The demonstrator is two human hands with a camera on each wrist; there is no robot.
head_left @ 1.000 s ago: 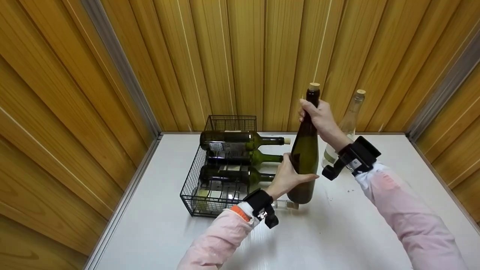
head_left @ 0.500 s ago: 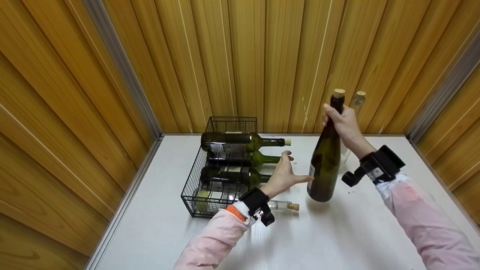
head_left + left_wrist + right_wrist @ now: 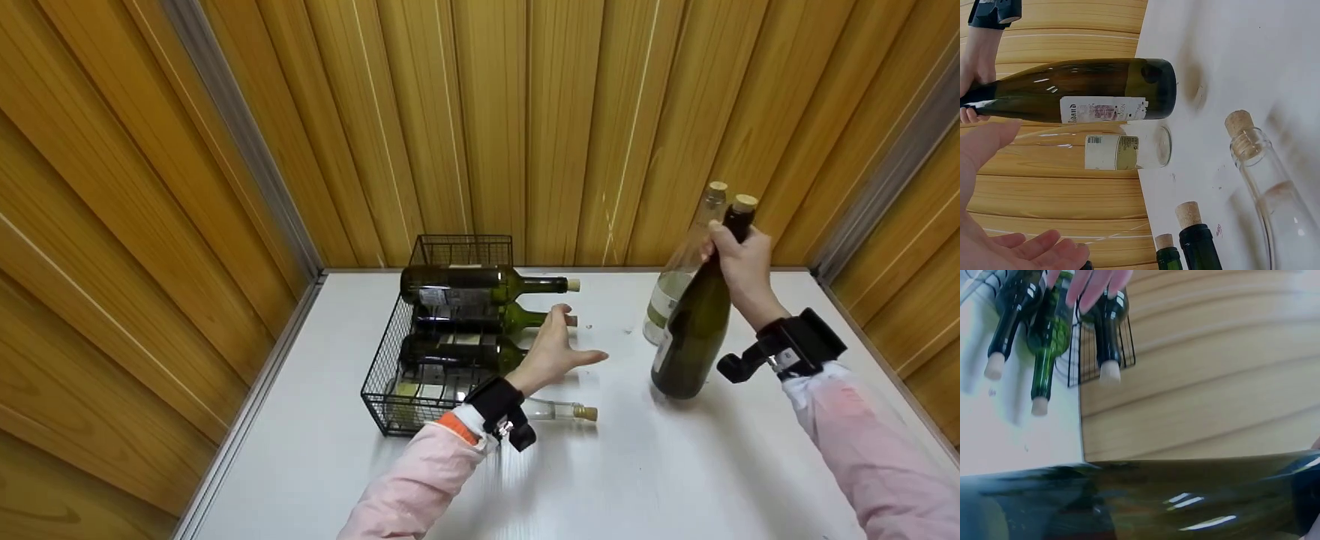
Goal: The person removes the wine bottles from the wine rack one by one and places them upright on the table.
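My right hand [image 3: 733,259] grips the neck of a dark green wine bottle [image 3: 694,322], tilted, its base on or just above the white table [image 3: 675,465]. The same bottle [image 3: 1089,95] fills the upper left wrist view and the bottle [image 3: 1140,495] spans the bottom of the right wrist view. Just behind it stands a clear bottle [image 3: 679,277] with a pale label. My left hand [image 3: 551,352] hovers open, holding nothing, in front of the bottle necks that stick out of a black wire basket [image 3: 390,375].
Several corked green bottles [image 3: 480,283] lie stacked in the basket. A clear bottle [image 3: 559,410] lies on the table in front of it, its cork to the right. Wooden panel walls [image 3: 480,127] close in the table at the back and both sides.
My right hand has carried the dark bottle to the right, beside the clear upright bottle. My left hand has let go of it and drawn back towards the basket.
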